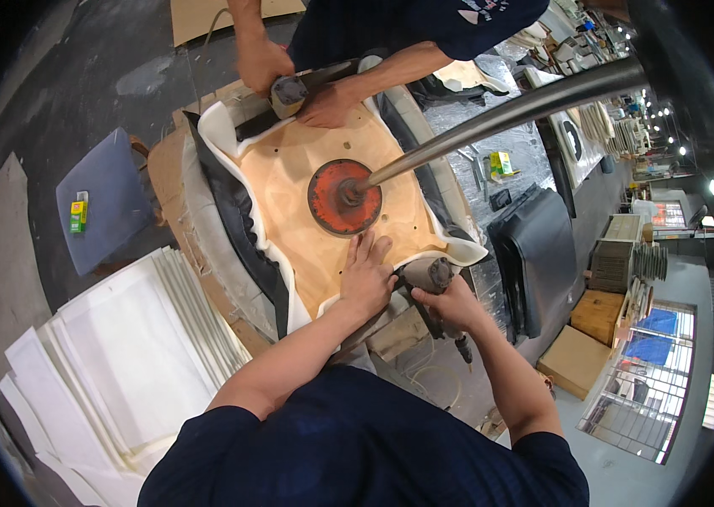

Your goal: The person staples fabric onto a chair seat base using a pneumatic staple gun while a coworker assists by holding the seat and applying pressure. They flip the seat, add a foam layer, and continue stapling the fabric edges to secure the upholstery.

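A tan wooden seat panel (289, 177) lies under a round red press plate (321, 198) at the end of a steel rod (509, 114). White padding (226, 139) and black cover material (237, 215) stand up around its edges. My left hand (365, 277) rests on the near edge of the panel, fingers stretched toward the red plate. My right hand (452, 304) is wrapped around a staple gun (426, 275) at the near right corner. The gun's nose is hidden. Across the panel, a co-worker's hands (327, 106) hold another staple gun (288, 95) at the far edge.
White sheets (120, 355) stand stacked at left, near a blue-grey panel (108, 203) carrying a small green and yellow box (79, 213). Dark seat pieces (534, 253) lean at right, beside a plastic-covered table (501, 93). Cardboard boxes (577, 359) stand beyond my right arm.
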Demonstrator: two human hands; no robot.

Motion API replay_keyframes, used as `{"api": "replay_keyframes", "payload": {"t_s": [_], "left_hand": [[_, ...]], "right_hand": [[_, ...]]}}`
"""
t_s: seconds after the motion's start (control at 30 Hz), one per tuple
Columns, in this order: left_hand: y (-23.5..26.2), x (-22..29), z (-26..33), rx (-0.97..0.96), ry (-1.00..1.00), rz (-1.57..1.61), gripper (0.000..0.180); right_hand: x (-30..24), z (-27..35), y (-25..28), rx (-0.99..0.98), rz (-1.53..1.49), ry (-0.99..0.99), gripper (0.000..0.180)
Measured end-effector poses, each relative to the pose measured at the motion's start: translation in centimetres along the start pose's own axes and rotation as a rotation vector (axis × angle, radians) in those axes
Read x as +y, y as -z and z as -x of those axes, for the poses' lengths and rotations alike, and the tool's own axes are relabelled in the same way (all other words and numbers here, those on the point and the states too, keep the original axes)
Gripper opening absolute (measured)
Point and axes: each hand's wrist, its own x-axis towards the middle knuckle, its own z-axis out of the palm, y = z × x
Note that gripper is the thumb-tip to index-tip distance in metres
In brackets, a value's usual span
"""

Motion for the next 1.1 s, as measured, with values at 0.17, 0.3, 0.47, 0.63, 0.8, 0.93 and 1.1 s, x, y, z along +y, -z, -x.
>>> {"api": "replay_keyframes", "payload": {"t_s": [0.17, 0.3, 0.47, 0.63, 0.8, 0.93, 1.1], "left_hand": [[0.0, 0.3, 0.2, 0.011, -0.016, -0.001, 0.024], [1.8, 0.7, 0.3, -0.102, 0.037, -0.066, 0.025], [1.8, 0.2, 1.3, -0.035, 0.018, -0.064, 0.026], [1.4, 0.0, 1.2, -0.021, 0.047, -0.024, 0.024], [1.3, 0.0, 1.6, -0.011, 0.003, -0.048, 0.024], [2.0, -0.1, 2.4, 0.032, -0.002, -0.052, 0.027], [1.8, -0.2, 2.3, 0.045, 0.029, -0.03, 0.025]], "right_hand": [[0.6, -0.8, -0.7, 0.104, 0.125, 0.181, 0.042], [0.5, -0.8, -1.3, 0.131, 0.119, 0.206, 0.042], [0.9, -0.4, -0.8, 0.084, 0.117, 0.188, 0.043], [0.3, -0.1, -1.5, 0.012, 0.091, 0.046, 0.043], [0.9, -0.7, -2.4, 0.146, 0.153, 0.31, 0.041], [0.8, -0.1, -2.6, 0.129, 0.161, 0.296, 0.037], [-0.2, 0.9, -2.4, -0.004, 0.1, 0.14, 0.031]]}}
